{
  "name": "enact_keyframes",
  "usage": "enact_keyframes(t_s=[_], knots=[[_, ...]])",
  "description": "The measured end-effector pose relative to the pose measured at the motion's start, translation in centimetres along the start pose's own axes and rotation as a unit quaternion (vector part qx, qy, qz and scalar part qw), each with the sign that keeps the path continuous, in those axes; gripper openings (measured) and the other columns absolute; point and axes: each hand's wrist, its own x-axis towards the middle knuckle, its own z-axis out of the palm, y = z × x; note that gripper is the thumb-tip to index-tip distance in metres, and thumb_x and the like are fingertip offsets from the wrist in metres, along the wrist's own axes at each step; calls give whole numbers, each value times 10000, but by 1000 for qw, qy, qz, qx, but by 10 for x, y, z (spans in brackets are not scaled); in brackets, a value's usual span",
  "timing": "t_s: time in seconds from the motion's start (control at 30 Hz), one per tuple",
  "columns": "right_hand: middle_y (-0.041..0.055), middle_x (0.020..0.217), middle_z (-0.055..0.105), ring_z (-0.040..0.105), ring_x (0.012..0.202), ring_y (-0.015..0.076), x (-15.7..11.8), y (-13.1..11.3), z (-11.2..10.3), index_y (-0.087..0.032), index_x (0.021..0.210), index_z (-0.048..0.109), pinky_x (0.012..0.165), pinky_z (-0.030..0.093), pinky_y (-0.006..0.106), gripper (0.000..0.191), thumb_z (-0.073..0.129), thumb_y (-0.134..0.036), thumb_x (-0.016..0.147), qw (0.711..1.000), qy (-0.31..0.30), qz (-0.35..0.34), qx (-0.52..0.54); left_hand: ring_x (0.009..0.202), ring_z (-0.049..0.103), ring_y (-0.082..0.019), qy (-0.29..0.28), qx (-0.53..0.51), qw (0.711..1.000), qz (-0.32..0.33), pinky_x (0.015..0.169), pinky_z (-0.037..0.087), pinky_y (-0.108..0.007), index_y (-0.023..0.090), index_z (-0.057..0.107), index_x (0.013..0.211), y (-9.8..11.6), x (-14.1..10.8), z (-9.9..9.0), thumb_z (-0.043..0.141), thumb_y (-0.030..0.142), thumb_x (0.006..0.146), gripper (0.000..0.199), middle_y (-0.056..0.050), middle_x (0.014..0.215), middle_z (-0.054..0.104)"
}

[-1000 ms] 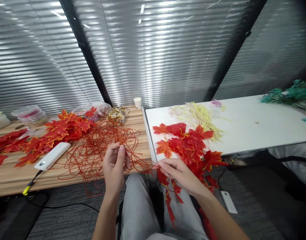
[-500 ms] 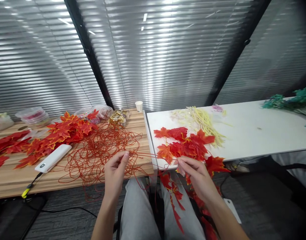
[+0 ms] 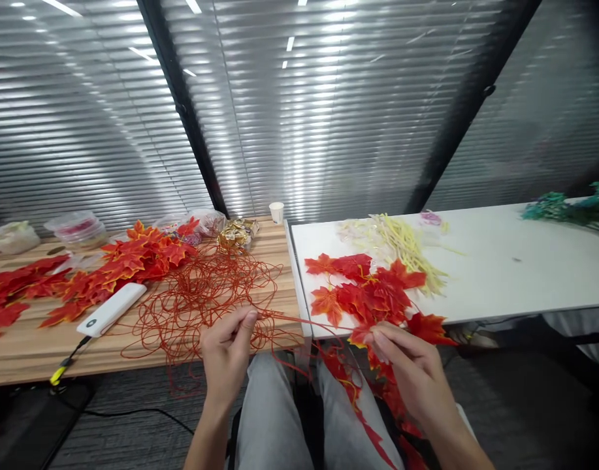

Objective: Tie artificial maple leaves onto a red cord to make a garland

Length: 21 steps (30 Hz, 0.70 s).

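Observation:
My left hand (image 3: 228,352) pinches a strand of the tangled red cord (image 3: 201,297) that lies heaped on the wooden table (image 3: 25,352). The strand runs taut to my right hand (image 3: 411,369), which grips the string of red maple leaves (image 3: 372,290). That garland lies on the white table (image 3: 515,267) and hangs over its front edge down past my knees.
A white power bank (image 3: 112,309) with a cable, more red and orange leaves (image 3: 127,254), plastic bags and gold wrappers (image 3: 235,234) sit on the wooden table. A paper cup (image 3: 276,211), yellow stems (image 3: 402,245) and teal foliage (image 3: 568,205) are further back. Blinds fill the background.
My right hand has slid right along the table edge, drawing the cord out taut from my left hand. The view has shifted slightly.

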Motion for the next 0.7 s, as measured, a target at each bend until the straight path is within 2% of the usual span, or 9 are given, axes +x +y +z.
enact_keyframes(t_s=[0.07, 0.13, 0.23, 0.27, 0.3, 0.47, 0.53, 0.63, 0.7], knots=[[50, 817, 678, 599, 702, 179, -3, -2, -1, -209, 834, 726, 604, 473, 260, 146, 694, -284, 713, 1000, 4, 8, 5, 617, 609, -158, 10, 0, 1000, -9, 570, 465, -235, 161, 702, 725, -1, 2, 0, 562, 306, 768, 206, -15, 666, 682], [56, 806, 683, 608, 702, 179, -4, -7, -6, -204, 816, 725, 596, 484, 256, 157, 719, -292, 686, 999, 36, 27, 30, 655, 614, -165, 48, -5, 999, -22, 603, 474, -246, 160, 700, 754, -5, 9, -3, 564, 313, 764, 204, -18, 698, 686], [33, 708, 677, 605, 621, 147, -3, -13, -19, -206, 769, 716, 573, 499, 241, 213, 772, -339, 611, 980, 172, 22, 95, 697, 611, -166, 186, -9, 981, -47, 644, 479, -259, 154, 684, 790, -17, 23, -16, 532, 339, 782, 239, -20, 719, 675], [27, 670, 665, 592, 585, 137, -3, -15, -22, -197, 761, 710, 559, 500, 243, 246, 781, -361, 592, 972, 210, 5, 102, 682, 604, -162, 212, 0, 976, -53, 635, 474, -257, 151, 682, 782, -21, 27, -20, 529, 346, 783, 247, -17, 699, 666], [34, 677, 667, 594, 588, 142, -3, -16, -24, -188, 780, 709, 560, 505, 254, 272, 793, -346, 575, 970, 223, 2, 93, 684, 600, -161, 213, 14, 976, -52, 642, 469, -254, 149, 684, 770, -25, 30, -22, 546, 346, 771, 240, -17, 693, 663], [54, 685, 653, 577, 611, 167, -2, -17, -14, -159, 736, 701, 558, 481, 288, 210, 731, -351, 658, 993, 116, -10, 28, 664, 569, -148, 136, 8, 991, -16, 625, 449, -247, 147, 688, 801, -19, 39, -16, 554, 353, 779, 246, -29, 723, 656], [51, 679, 645, 569, 617, 168, 0, -19, -9, -163, 724, 697, 564, 470, 290, 193, 710, -352, 683, 995, 100, -27, 15, 640, 537, -131, 108, -21, 994, -16, 591, 425, -235, 160, 669, 909, -12, 41, -10, 523, 355, 807, 263, -21, 731, 627], [47, 676, 635, 557, 613, 165, 2, -23, -6, -172, 753, 698, 564, 459, 291, 186, 686, -352, 707, 994, 96, -49, 7, 554, 442, -100, 33, -77, 996, -27, 508, 355, -220, 230, 542, 1165, -6, 38, -1, 465, 324, 851, 337, 8, 731, 549], [44, 667, 626, 548, 605, 163, 3, -24, -4, -177, 784, 697, 564, 456, 294, 190, 672, -354, 721, 994, 93, -60, 7, 559, 423, -102, -20, -101, 995, -19, 516, 349, -227, 250, 555, 1133, -4, 29, 8, 429, 300, 868, 298, 5, 752, 520]])
